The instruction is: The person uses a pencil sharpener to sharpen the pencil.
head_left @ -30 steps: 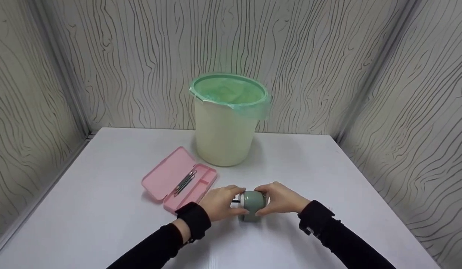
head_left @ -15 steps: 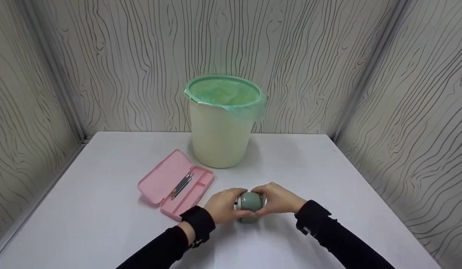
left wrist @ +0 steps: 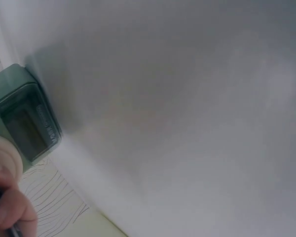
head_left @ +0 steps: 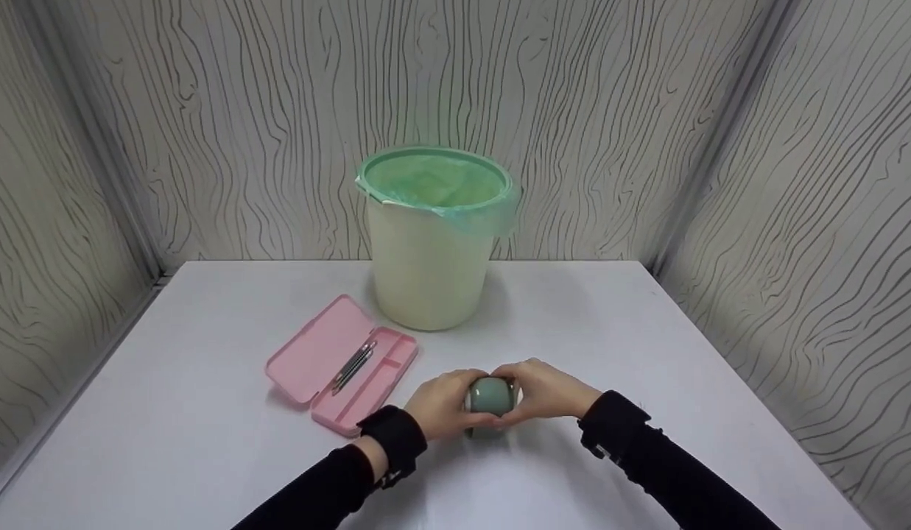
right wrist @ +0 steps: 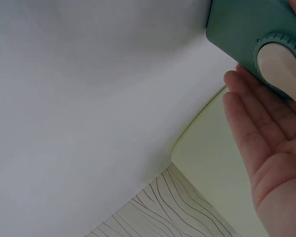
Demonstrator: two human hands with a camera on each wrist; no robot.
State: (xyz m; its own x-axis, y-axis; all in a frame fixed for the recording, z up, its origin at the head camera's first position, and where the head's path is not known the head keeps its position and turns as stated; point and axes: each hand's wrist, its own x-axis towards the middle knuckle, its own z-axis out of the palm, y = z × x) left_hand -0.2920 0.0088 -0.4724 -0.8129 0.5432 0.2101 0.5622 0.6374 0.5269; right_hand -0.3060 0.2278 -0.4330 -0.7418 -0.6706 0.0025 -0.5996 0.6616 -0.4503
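Note:
A green pencil sharpener (head_left: pixel 491 396) stands on the white table between both hands. My left hand (head_left: pixel 448 405) grips its white-ringed front with thumb and forefinger. In the left wrist view, a dark pencil (left wrist: pixel 15 230) runs past curled fingers (left wrist: pixel 16 205) towards the white ring (left wrist: pixel 1 153). The sharpener's dark see-through drawer (left wrist: pixel 28 122) faces that camera. My right hand (head_left: pixel 547 391) holds the other end with thumb and forefinger. In the right wrist view, a beige crank handle (right wrist: pixel 278 66) is on that end, with several straight fingers (right wrist: pixel 256 106) beside it.
An open pink pencil case (head_left: pixel 367 397) lies left of the hands, with several dark pencils (head_left: pixel 353 366) in it. Behind stands a cream bin (head_left: pixel 429 272) lined with a green bag (head_left: pixel 470 211). Wood-patterned panels (head_left: pixel 300 110) enclose the table (head_left: pixel 573 309) at the back and sides.
The pencil stretch seen in front of the sharpener a second ago is now hidden in the head view. The hands have drawn closer together around the sharpener. The head view has shifted slightly.

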